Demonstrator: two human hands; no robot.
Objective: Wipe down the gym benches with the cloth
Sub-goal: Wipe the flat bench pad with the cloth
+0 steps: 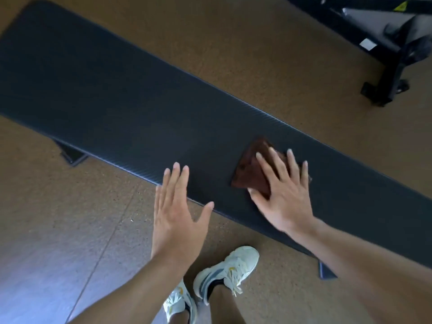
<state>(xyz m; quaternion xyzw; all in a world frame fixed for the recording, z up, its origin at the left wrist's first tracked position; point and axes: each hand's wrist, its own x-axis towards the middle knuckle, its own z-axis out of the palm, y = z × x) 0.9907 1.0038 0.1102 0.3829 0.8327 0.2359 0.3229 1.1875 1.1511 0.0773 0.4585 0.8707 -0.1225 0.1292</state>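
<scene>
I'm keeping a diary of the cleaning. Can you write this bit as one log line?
step: wiping | right hand: pressing folded brown cloth flat on long black padded bench | left hand: open at bench edge

Head view, steeply downward, close above bench (117, 97)

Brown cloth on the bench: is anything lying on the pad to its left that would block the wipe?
Nothing visible does. The right hand presses the folded brown cloth flat on the long dark padded bench, whose surface toward the far left end is bare. The left hand hovers open at the near edge, possibly clipping a low sweep.
</scene>
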